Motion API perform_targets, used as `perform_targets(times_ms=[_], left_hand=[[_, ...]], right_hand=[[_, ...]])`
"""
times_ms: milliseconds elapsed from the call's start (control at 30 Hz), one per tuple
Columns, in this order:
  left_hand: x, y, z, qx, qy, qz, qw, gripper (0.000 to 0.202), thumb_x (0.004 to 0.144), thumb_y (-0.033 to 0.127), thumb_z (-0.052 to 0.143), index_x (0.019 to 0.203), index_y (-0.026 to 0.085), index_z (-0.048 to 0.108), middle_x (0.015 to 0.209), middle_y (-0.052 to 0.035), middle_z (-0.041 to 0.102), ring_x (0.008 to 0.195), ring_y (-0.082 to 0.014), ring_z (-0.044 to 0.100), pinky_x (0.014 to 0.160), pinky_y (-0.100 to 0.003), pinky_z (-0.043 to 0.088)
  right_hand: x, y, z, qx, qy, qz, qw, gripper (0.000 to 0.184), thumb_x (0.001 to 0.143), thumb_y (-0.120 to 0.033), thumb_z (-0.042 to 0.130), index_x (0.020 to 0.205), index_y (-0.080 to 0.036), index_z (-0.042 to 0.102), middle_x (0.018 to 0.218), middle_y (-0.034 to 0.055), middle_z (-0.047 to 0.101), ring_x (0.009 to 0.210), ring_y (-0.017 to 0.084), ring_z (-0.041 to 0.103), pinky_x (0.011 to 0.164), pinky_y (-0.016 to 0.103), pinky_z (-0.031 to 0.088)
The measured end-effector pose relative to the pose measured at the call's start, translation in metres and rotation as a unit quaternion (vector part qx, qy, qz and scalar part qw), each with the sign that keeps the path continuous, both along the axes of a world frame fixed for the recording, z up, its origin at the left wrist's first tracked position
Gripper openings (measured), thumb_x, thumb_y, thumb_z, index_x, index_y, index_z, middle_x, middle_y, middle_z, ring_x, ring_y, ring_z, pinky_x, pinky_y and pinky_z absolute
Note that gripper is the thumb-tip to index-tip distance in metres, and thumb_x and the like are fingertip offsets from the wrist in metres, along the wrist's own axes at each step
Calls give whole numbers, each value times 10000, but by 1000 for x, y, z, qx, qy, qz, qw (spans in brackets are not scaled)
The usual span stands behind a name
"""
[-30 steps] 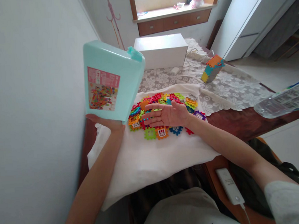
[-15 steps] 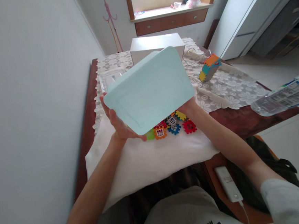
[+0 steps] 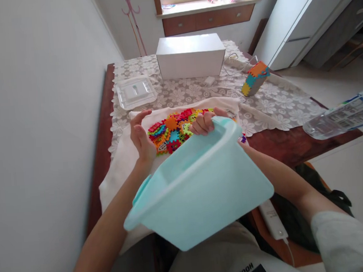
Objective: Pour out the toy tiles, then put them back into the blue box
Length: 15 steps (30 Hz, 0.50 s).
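Observation:
A light turquoise plastic bin (image 3: 202, 197) is tilted in front of my body, its rim turned up and away from me. My right hand (image 3: 207, 123) grips the rim at its far right corner, fingers curled over the edge. Beside the bin, my left hand (image 3: 142, 139) is off it, fingers apart and holding nothing. Behind the bin, a heap of colourful interlocking plastic tiles (image 3: 173, 132) lies on a white cloth (image 3: 121, 166). The bin hides part of the heap and cloth.
A clear plastic lid (image 3: 136, 92) lies at the back left of the lace-covered table, near a white box (image 3: 191, 60). A small house of joined tiles (image 3: 255, 79) stands at the right. A clear bottle (image 3: 343, 115) is at the right edge; a wall (image 3: 42, 122) runs along the left.
The bin has come down and toward me from above the tiles, and its underside has turned away. My left hand has let go of it. The heap of tiles now shows on the cloth.

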State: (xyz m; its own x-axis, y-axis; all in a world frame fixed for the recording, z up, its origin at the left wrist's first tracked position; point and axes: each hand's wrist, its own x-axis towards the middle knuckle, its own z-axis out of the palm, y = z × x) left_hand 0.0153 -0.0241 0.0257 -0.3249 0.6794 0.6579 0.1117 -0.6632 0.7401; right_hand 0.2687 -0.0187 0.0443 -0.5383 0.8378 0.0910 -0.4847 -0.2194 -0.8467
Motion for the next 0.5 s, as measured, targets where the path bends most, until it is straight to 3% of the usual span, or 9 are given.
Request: perform_targets(times_ms=[133, 233, 367, 500], left_hand=[[-6, 14, -5, -42, -48, 30, 997, 604, 1093, 763, 489, 1083, 217, 747, 1161, -88, 790, 1192, -250, 751, 1134, -441, 543], [-11, 19, -9, -95, -88, 43, 991, 578, 1040, 803, 554, 1003, 247, 706, 1108, -51, 783, 1174, -236, 740, 1074, -398, 553], [-17, 20, -8, -185, -158, 0, 970, 404, 1085, 608, 671, 1077, 204, 653, 1132, -19, 766, 1254, -191, 664, 1089, -349, 485], [-18, 18, -4, -213, -202, -22, 956, 353, 1087, 520, 690, 1104, 171, 639, 1094, -29, 764, 1211, -185, 671, 1020, -322, 490]], right_hand=[[-11, -14, 14, 38, -12, -56, 998, 737, 1037, -828, 260, 528, -307, 375, 623, 22, 299, 704, 247, 454, 867, 454, 523], [-5, -17, 28, 91, -17, -49, 994, 741, 1078, -751, 334, 499, -296, 407, 581, 11, 292, 633, 216, 386, 775, 410, 491], [-5, -17, 34, 241, 71, -29, 967, 660, 1051, -538, 576, 475, -247, 438, 502, -6, 326, 531, 168, 344, 624, 353, 401], [-13, -30, 33, 339, 106, -55, 933, 597, 1047, -404, 533, 488, -227, 418, 515, 13, 372, 527, 166, 386, 598, 352, 381]])
